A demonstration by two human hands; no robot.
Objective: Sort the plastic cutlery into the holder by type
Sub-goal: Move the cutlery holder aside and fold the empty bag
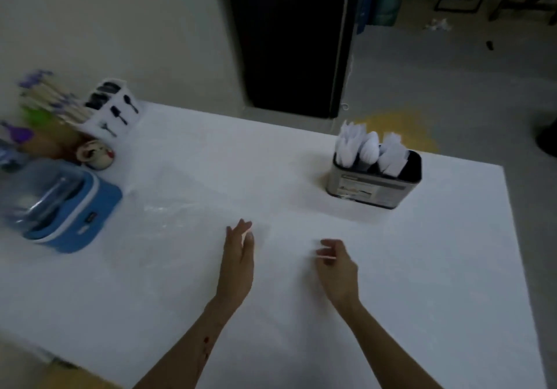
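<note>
Beyond our right hand (337,265) stands the holder (373,183), white cutlery (369,150) upright inside in separate bunches — sorting looks nearly done. Right fingers curl, perhaps pinching something thin — we cannot tell; left hand (238,256) lies relaxed, empty.

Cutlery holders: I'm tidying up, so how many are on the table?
2. A metal holder with white cutlery stands far right; a white holder printed with utensil icons stands far left.

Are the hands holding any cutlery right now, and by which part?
The left hand is open and holds nothing. The right hand has loosely curled fingers with something thin and pale at the fingertips; the blur hides what it is and where it is held.
</note>
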